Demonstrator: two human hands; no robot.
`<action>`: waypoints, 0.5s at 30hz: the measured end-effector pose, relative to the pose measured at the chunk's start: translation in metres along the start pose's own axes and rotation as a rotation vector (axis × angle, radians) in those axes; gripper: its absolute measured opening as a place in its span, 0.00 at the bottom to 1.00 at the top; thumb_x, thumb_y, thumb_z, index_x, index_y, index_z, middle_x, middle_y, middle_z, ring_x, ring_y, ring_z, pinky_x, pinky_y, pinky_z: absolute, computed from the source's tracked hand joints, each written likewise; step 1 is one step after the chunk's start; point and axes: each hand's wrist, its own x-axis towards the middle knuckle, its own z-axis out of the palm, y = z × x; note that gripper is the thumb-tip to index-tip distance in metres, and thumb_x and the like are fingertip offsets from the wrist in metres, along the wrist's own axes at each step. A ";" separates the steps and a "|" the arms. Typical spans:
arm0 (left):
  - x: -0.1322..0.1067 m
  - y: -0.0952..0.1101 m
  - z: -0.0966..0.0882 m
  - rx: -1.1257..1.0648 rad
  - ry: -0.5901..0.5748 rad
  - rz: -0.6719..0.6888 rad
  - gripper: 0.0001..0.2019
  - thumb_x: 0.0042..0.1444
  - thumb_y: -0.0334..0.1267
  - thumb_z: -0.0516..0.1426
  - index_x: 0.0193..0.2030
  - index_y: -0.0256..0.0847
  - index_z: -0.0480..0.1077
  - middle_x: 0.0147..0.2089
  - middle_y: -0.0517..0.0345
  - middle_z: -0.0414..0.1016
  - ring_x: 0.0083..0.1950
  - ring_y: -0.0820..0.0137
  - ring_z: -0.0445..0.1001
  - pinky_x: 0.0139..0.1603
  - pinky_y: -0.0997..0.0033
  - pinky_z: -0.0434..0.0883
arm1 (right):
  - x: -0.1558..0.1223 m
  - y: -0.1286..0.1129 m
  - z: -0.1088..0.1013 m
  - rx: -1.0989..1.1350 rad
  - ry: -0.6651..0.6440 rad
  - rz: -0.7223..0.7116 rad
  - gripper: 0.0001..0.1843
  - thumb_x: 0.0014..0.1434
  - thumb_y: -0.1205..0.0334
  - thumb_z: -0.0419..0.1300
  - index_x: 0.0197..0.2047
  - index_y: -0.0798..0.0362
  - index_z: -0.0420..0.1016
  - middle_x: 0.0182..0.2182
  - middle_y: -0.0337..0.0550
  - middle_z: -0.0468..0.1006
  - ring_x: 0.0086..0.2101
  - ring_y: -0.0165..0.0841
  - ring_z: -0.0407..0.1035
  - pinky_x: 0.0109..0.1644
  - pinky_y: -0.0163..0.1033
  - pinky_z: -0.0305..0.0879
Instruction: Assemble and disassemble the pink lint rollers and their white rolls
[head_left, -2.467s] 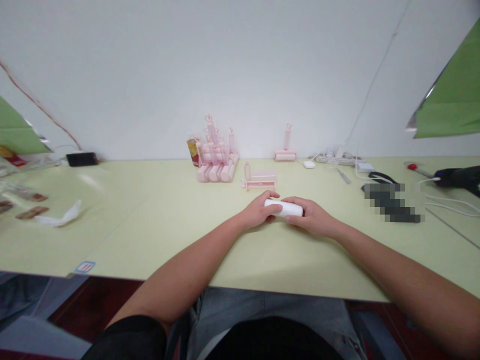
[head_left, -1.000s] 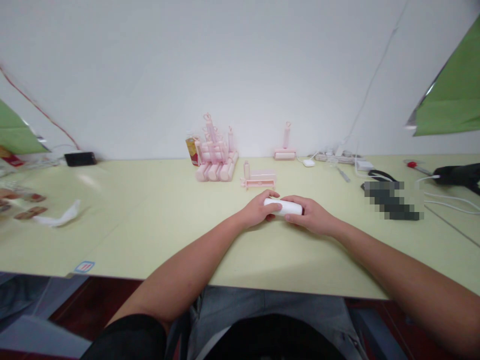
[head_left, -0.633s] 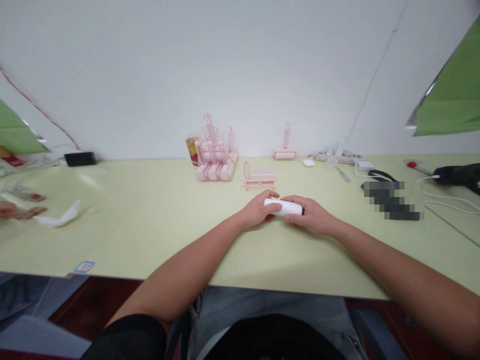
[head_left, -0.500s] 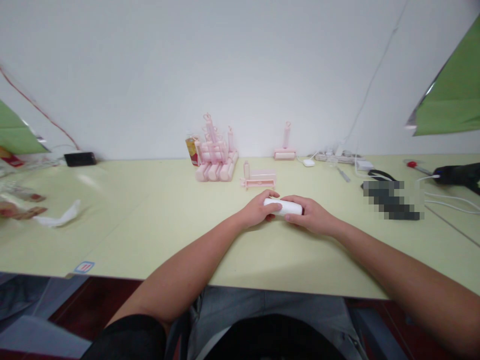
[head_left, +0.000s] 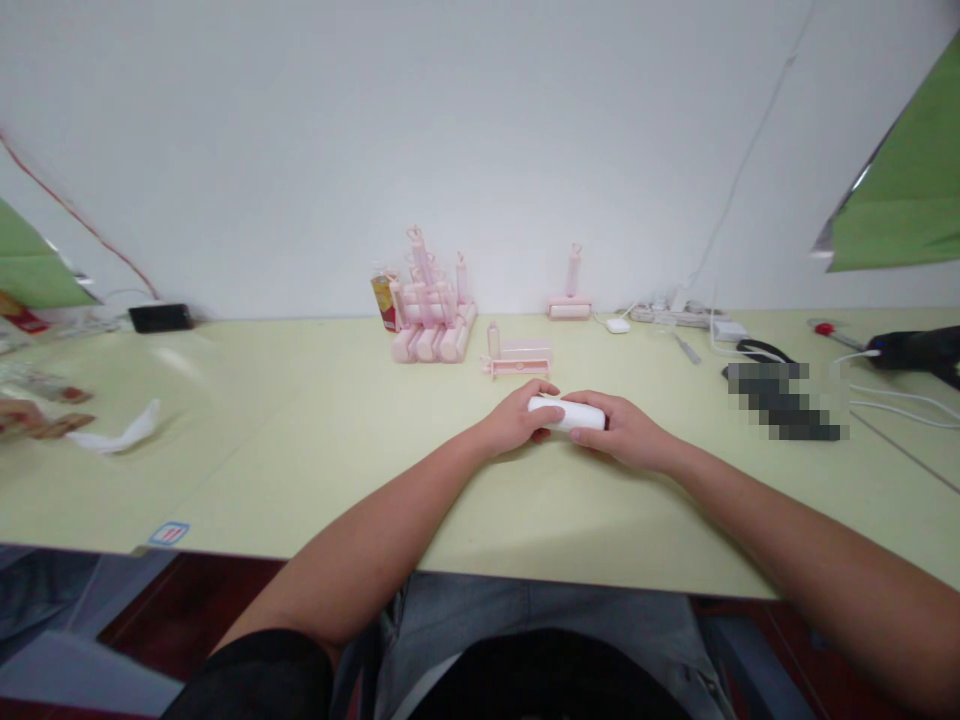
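A white lint roller refill roll [head_left: 577, 413] lies level between my hands, just above or on the table. My left hand [head_left: 519, 418] is closed around its left end, thumb on top. Around the right end is my right hand [head_left: 619, 430], also closed, and a dark opening shows at that end. Just beyond my hands rests a pink lint roller frame [head_left: 520, 368] without a roll, its short handle [head_left: 493, 340] upright and a clear pinkish cover [head_left: 534, 350] behind it.
Several pink lint rollers [head_left: 427, 343] are stacked at the wall beside a yellow-red packet [head_left: 384, 300]. Another lint roller [head_left: 570, 310] stands farther right. Cables, a power strip [head_left: 675, 316] and a black device [head_left: 907, 350] lie right. At far left, another person's hand [head_left: 19, 415] is near white paper [head_left: 120, 432].
My hands and the white roll have hardly moved. At the far left, the other person's hand has shifted slightly.
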 end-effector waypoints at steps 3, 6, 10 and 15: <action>0.000 0.000 0.000 -0.003 0.002 0.002 0.23 0.55 0.49 0.58 0.54 0.39 0.63 0.34 0.58 0.70 0.28 0.73 0.69 0.30 0.74 0.67 | 0.001 0.001 0.000 -0.005 0.001 0.002 0.25 0.53 0.58 0.62 0.55 0.52 0.71 0.45 0.44 0.76 0.39 0.37 0.69 0.42 0.40 0.65; 0.000 -0.001 0.000 -0.002 0.001 0.001 0.23 0.55 0.49 0.58 0.54 0.39 0.63 0.35 0.57 0.71 0.28 0.73 0.69 0.30 0.74 0.67 | 0.001 0.002 0.001 -0.010 0.000 -0.005 0.26 0.53 0.57 0.62 0.55 0.52 0.71 0.46 0.44 0.76 0.39 0.37 0.69 0.43 0.40 0.64; 0.000 0.000 0.000 -0.004 -0.004 -0.006 0.24 0.55 0.49 0.58 0.54 0.39 0.63 0.34 0.58 0.70 0.28 0.73 0.69 0.30 0.74 0.66 | 0.001 0.001 0.000 -0.015 -0.006 -0.002 0.25 0.53 0.58 0.61 0.55 0.52 0.71 0.45 0.44 0.77 0.39 0.37 0.69 0.42 0.40 0.64; 0.000 0.000 0.000 0.003 0.002 -0.010 0.24 0.55 0.49 0.57 0.55 0.39 0.63 0.32 0.58 0.70 0.28 0.73 0.69 0.29 0.74 0.66 | 0.001 0.001 -0.001 -0.035 -0.004 -0.015 0.25 0.54 0.57 0.62 0.55 0.51 0.71 0.46 0.44 0.77 0.39 0.37 0.70 0.43 0.40 0.64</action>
